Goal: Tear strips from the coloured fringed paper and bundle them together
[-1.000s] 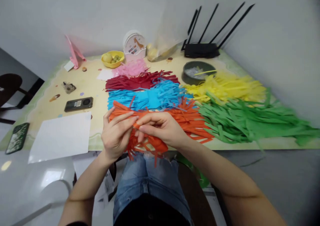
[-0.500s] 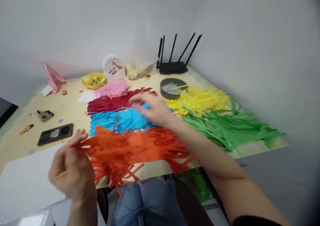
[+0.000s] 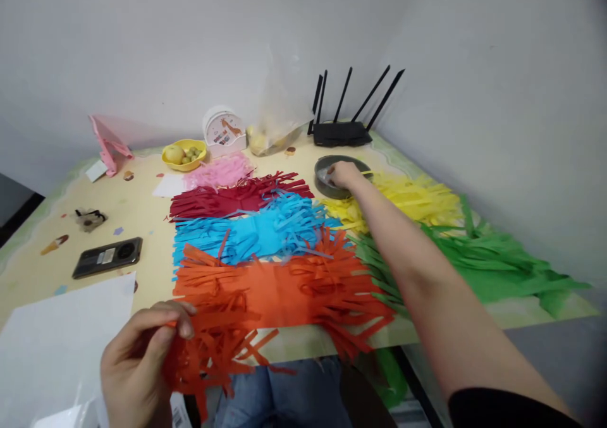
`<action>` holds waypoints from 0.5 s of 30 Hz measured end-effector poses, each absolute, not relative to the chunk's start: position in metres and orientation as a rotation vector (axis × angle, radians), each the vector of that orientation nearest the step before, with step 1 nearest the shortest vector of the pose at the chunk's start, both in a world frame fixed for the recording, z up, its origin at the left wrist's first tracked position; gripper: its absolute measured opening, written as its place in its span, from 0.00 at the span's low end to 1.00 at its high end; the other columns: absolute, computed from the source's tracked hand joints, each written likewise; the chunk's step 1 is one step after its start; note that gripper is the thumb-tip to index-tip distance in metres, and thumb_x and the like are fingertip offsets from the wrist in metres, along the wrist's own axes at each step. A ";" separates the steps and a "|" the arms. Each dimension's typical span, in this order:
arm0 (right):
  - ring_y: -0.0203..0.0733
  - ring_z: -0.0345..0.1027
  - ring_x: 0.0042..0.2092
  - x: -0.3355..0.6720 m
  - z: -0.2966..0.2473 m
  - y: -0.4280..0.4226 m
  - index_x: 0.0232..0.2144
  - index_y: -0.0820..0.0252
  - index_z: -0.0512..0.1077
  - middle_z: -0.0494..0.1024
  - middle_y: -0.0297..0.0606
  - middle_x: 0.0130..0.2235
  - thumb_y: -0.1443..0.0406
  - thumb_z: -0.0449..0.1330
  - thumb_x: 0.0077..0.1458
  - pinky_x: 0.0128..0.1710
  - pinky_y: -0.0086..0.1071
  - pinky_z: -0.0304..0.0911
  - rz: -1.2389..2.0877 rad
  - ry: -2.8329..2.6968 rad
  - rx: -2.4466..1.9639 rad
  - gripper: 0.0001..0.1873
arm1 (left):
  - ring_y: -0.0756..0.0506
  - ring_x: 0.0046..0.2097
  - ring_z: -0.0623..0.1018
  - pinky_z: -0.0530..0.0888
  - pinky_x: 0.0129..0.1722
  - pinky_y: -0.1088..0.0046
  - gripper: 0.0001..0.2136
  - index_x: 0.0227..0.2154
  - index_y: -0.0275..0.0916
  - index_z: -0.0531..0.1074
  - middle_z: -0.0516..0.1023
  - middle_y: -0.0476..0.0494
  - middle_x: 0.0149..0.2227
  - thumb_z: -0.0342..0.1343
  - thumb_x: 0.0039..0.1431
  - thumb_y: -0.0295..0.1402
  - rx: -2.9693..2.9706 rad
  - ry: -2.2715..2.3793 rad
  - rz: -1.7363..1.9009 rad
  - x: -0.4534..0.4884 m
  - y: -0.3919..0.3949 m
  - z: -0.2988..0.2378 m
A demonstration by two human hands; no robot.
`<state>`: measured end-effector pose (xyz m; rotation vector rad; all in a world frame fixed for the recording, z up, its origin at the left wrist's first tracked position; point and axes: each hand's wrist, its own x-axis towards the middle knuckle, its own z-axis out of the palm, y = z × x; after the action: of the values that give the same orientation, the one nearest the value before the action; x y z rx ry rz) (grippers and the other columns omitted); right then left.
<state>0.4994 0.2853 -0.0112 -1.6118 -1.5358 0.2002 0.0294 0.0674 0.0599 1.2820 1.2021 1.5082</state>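
My left hand (image 3: 145,352) is closed at the table's front edge, thumb and fingers pinching the orange fringed paper (image 3: 275,295). Loose orange strips hang below that hand. My right hand (image 3: 345,174) reaches into a dark round bowl (image 3: 334,193), its fingers curled down among small clear pieces. What those fingers hold is too small to make out. Behind the orange paper lie blue fringed paper (image 3: 268,232), dark red fringed paper (image 3: 227,200) and pink fringed paper (image 3: 220,170). Yellow fringed paper (image 3: 422,200) and green fringed paper (image 3: 497,260) spread beside my right forearm.
A black router (image 3: 342,134) with several antennas stands at the back, beside a clear plastic bag (image 3: 277,124). Further left are a yellow fruit dish (image 3: 202,158) and a pink stand (image 3: 107,146). A phone (image 3: 108,257) and white sheet (image 3: 61,333) lie at left.
My right hand has moved from above the blue paper back and right into the dark bowl. The left hand has come lower, keeping its pinch on the orange paper.
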 end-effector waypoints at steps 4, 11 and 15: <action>0.47 0.76 0.41 0.493 0.009 0.265 0.39 0.65 0.76 0.81 0.47 0.38 0.65 0.64 0.58 0.47 0.43 0.71 0.280 -1.306 -1.800 0.08 | 0.46 0.35 0.80 0.80 0.40 0.71 0.04 0.30 0.40 0.80 0.76 0.49 0.24 0.68 0.55 0.34 1.283 1.246 1.463 0.028 0.068 0.055; 0.37 0.76 0.33 0.358 0.044 0.168 0.40 0.55 0.75 0.81 0.33 0.33 0.60 0.72 0.45 0.37 0.32 0.74 0.777 -1.139 -1.007 0.19 | 0.47 0.33 0.82 0.80 0.37 0.73 0.06 0.32 0.39 0.81 0.83 0.46 0.29 0.66 0.57 0.37 1.425 1.127 1.335 0.057 0.080 0.051; 0.36 0.77 0.33 0.283 0.049 0.111 0.33 0.57 0.80 0.83 0.34 0.33 0.58 0.75 0.45 0.37 0.31 0.75 1.084 -1.138 -0.887 0.14 | 0.47 0.34 0.83 0.80 0.39 0.72 0.07 0.32 0.38 0.81 0.84 0.44 0.31 0.66 0.57 0.37 1.324 0.983 1.300 0.076 0.084 0.051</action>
<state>0.2830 0.1113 0.0490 -0.8871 -1.1377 1.0839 0.0765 0.0836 0.0513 1.3240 0.9833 1.3001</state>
